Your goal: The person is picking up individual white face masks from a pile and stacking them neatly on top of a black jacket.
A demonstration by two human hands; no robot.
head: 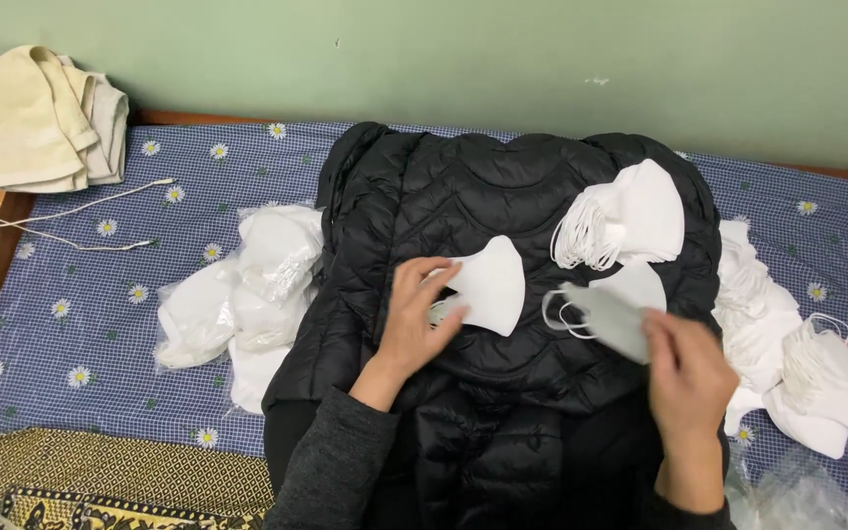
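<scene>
left hand point(414, 319) sits on the black quilted jacket point(483, 196) spread over the person's lap, fingers curled loosely around the left edge of a white folded mask point(491, 285), thumb underneath, so the hand is closed on it in a light pinch rather than a fist. the mask lies flat on the jacket, near the middle of the scene, its point aimed right.

right hand point(687, 378) is near and to the right, fingers drawn together and clamped on the near corner of a grey mask point(609, 319), which tilts up and left from the fingertips, its ear loops hanging off the left end. just behind it rests another white mask point(635, 280), partly covered.

the two hands are apart, the grey mask between them and slightly right.

farther back on the jacket, a stack of white masks point(635, 211) with loops bunched on its left. off to the right, on the blue daisy-print sheet point(80, 314), more white masks point(817, 378) in a heap. to the left of the jacket, clear plastic bags of masks point(247, 290). far left corner, a folded cream cloth point(41, 118), and a white cord point(80, 211) trailing across the sheet.
</scene>
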